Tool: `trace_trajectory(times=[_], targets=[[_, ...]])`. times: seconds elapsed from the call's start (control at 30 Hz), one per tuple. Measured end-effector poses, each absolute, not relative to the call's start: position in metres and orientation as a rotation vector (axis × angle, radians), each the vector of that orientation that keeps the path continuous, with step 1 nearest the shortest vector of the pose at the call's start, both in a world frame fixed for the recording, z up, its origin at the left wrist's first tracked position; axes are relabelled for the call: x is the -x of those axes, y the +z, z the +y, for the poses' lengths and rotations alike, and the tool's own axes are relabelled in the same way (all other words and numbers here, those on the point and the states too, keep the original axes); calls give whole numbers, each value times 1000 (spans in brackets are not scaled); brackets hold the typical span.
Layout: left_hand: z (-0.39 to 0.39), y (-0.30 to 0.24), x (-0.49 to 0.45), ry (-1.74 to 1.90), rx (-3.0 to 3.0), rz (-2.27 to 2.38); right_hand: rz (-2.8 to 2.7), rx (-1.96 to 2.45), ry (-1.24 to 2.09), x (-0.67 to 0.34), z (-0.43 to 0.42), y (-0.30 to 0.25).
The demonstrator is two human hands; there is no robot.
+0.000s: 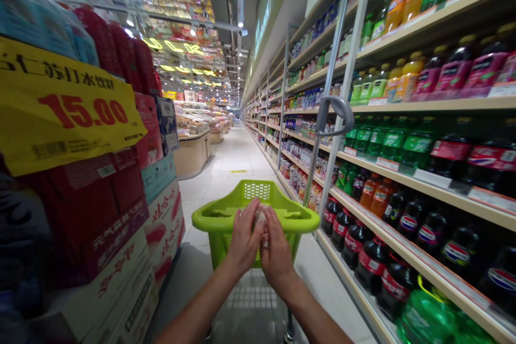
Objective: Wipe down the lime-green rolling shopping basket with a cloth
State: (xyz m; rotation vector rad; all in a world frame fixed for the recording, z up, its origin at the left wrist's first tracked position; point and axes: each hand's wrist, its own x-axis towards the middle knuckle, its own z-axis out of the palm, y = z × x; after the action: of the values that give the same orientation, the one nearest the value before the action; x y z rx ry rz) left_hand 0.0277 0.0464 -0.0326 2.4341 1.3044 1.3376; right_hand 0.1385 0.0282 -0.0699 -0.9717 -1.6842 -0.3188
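My left hand [244,239] and my right hand [276,250] are pressed together in front of me, fingers closed around a small pale thing [260,220] that I cannot make out. They hover over the near rim of a lime-green shopping basket [226,217], which sits on a trolley with a grey mesh deck [252,301]. The basket looks empty from here.
Drink shelves [403,172] with cola, orange and green soda bottles line the right side. Stacked red and white cartons [121,215] with a yellow 15.00 price sign [68,107] stand on the left. A tiled aisle [234,161] runs straight ahead; a grey ladder rail [336,107] leans on the shelving.
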Motion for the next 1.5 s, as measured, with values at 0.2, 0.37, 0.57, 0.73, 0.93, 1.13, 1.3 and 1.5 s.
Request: trace_trajectory(times=[0.2,0.37,0.57,0.73,0.93,1.13,1.3,1.5], targets=[[43,-34,-52,1168,-2708,1334,-1805,1179,-354,-174,18,-69],[53,-47,-22,1218,-2864,1375,-1872,1427,-489,-222,17,-73],[77,-59,37,1495,-2615,1666,-1707,1433,-602,-220,25,-83],[66,-59,0,1518,-2664,1576,-1633,1415,-691,-210,31,-92],[72,-63,20,1444,-2772,1414,-1654,1398,-724,-222,29,-94],[84,-67,63,1676,-2478,1735,-1581,1412,-668,-206,25,-91],[74,-64,25,1522,-2714,1395,-1581,1395,-723,-198,24,-93],[86,-57,64,1599,-2435,1733,-1628,1365,-744,-203,21,-94]])
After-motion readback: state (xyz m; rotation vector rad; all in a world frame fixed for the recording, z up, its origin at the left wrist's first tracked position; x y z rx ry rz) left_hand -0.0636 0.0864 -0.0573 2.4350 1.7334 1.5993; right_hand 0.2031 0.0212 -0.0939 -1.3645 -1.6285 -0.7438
